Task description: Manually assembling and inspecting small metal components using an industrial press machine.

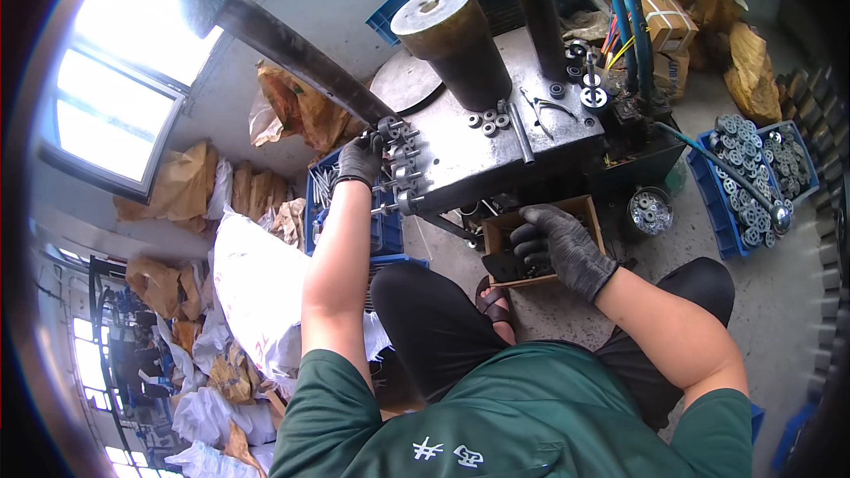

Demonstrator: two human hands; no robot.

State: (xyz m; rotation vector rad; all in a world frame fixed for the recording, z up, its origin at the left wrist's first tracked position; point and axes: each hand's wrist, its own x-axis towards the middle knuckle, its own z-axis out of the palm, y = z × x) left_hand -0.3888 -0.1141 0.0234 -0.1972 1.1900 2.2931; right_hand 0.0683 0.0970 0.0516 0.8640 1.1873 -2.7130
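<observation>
Landmark for this report: the grey steel press table [482, 155], which carries a tall brown cylindrical column [452, 35].

Left hand [359, 161], in a dark knit glove, is at the left edge of the press table, fingers curled close on the nearest of a row of small silver metal shaft-and-wheel parts [396, 168] standing along that edge. It appears to grip one, though the glove hides the exact contact.

Right hand [558, 243], also gloved, is below the front edge of the press table, reaching down into an open brown cardboard box [586, 209] of small dark metal pieces. Fingers are bent and fairly narrow; whether they hold a piece cannot be told.

Handling judgement: the shaft parts look to be solid steel, so rigid, dense for their size, not fragile, and possibly oily and slippery. The thin shaft gives a poor grip; taking hold at the wider wheel body, pinched between thumb and fingers, seems safer. The neighbours stand close, so a careless lift could knock them over.

Surroundings: right of the press table, a blue plastic crate [708, 204] of silver disc-shaped wheels; left of it, tan paper sacks [181, 181] and white woven bags [257, 283] on the floor.
</observation>
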